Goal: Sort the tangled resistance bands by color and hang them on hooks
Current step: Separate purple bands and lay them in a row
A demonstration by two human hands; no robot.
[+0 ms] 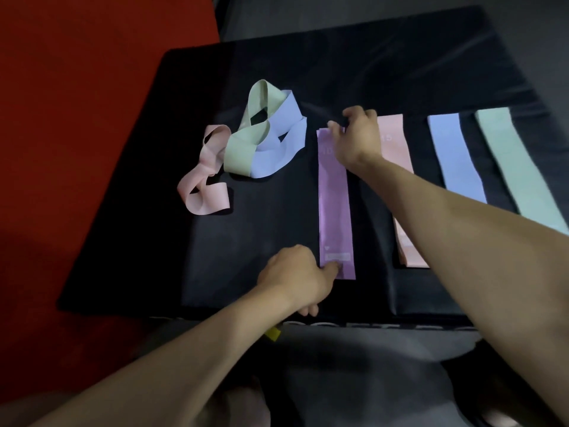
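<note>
Black mat (pixel 277 87); purple band (pixel 334 204) reads "10".

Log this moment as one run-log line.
stage: flattening purple band | left hand: near end | right hand: far end | flat: pink, blue, green | tangled: pink, green, blue | hooks: unseen

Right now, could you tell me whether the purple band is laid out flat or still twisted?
Flat: the purple band lies straight on the black mat, the right hand pressing its far end, the left hand its near end.

Single head-worn view, wide-angle, looking steeply down, close over black mat (pixel 400 72)
</note>
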